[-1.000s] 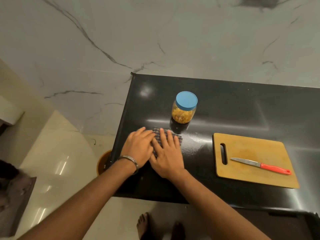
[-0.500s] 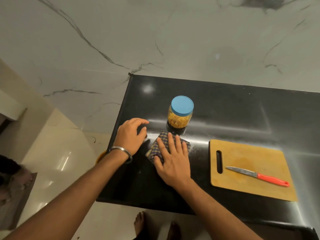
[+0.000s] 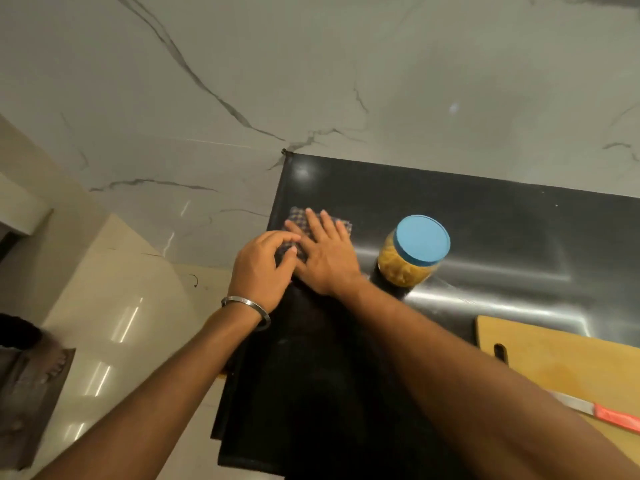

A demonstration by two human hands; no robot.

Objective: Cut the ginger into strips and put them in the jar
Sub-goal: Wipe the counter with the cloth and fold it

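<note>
Gleaming black countertop (image 3: 485, 216), marble wall (image 3: 311, 81), cream floor (image 3: 114, 306).

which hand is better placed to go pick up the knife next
Probably the right hand. It lies flat on the checked cloth, on the side nearer the knife on the cutting board. The left hand is at the counter's far edge.

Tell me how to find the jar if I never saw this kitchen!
Look at the shiny black counter against the marble wall. Near its left end, just right of the two hands on a checked cloth, stands the jar. It is the only thing with a round blue lid, and yellow strips show through its clear sides.
</note>
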